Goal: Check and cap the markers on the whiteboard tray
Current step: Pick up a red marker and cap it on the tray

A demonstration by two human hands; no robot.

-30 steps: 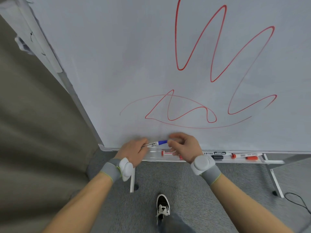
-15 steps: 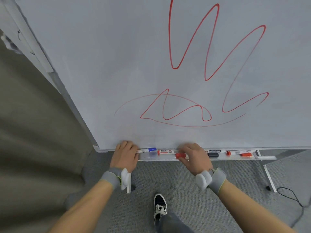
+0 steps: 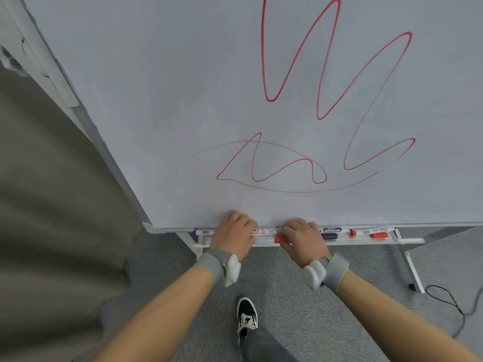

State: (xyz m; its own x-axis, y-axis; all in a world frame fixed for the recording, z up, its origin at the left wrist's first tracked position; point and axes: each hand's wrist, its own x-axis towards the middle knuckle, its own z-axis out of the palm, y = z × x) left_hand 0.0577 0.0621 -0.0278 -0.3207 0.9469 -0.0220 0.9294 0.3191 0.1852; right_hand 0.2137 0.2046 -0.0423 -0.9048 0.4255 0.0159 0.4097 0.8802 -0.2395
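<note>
The whiteboard tray (image 3: 339, 241) runs along the board's lower edge. A capped blue marker (image 3: 202, 232) lies at its left end. My left hand (image 3: 234, 235) is just right of it, fingers curled over the left end of a white red marker (image 3: 264, 232) lying on the tray. My right hand (image 3: 304, 240) pinches a red cap (image 3: 281, 239) at the tray's front, by that marker's right end. Further right lie a black marker (image 3: 330, 232), an uncapped red marker (image 3: 371, 231) and a loose red cap (image 3: 380, 235).
The whiteboard (image 3: 183, 100) carries red scribbles. Its stand legs (image 3: 413, 267) reach onto grey carpet, and a black cable (image 3: 449, 301) loops on the floor at right. My shoe (image 3: 247, 317) is below the tray. A beige wall (image 3: 52, 205) is on the left.
The blue marker, held capped between both hands, now lies at the tray's left end. My left hand has shifted right onto the red marker. My right hand has dropped to the tray and holds a red cap.
</note>
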